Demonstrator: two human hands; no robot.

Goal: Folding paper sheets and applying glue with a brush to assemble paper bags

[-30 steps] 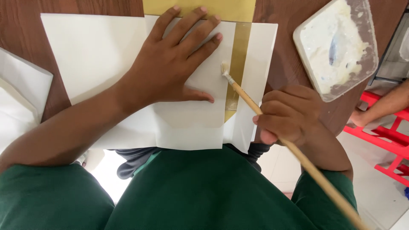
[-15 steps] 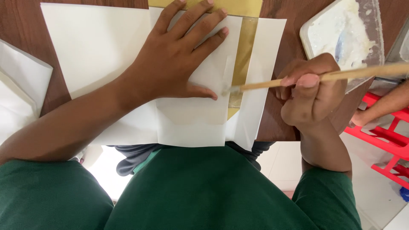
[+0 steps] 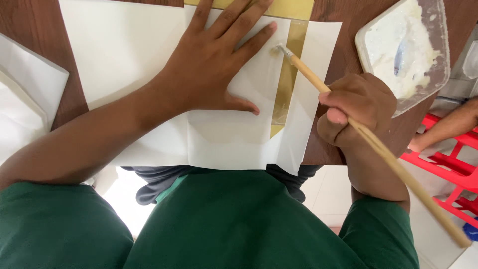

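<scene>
My left hand (image 3: pixel 215 65) lies flat with fingers spread on a folded white paper sheet (image 3: pixel 226 134), pressing it to the brown wooden table (image 3: pixel 30 30). A gold strip (image 3: pixel 288 79) shows along the sheet's right side, with a white flap beyond it. My right hand (image 3: pixel 356 112) grips a long wooden brush (image 3: pixel 358 127); its bristle tip touches the white paper at the gold strip's upper edge, just right of my left fingertips.
A clear plastic tray (image 3: pixel 406 47) of white paste sits at the upper right. More white paper (image 3: pixel 22 94) lies at the left. Another person's arm (image 3: pixel 448 127) and a red frame (image 3: pixel 443 169) are at the right, past the table edge.
My right hand swung the brush from horizontal to a steep diagonal, and the tip moved up from near my left thumb to the paper's upper part by my fingertips.
</scene>
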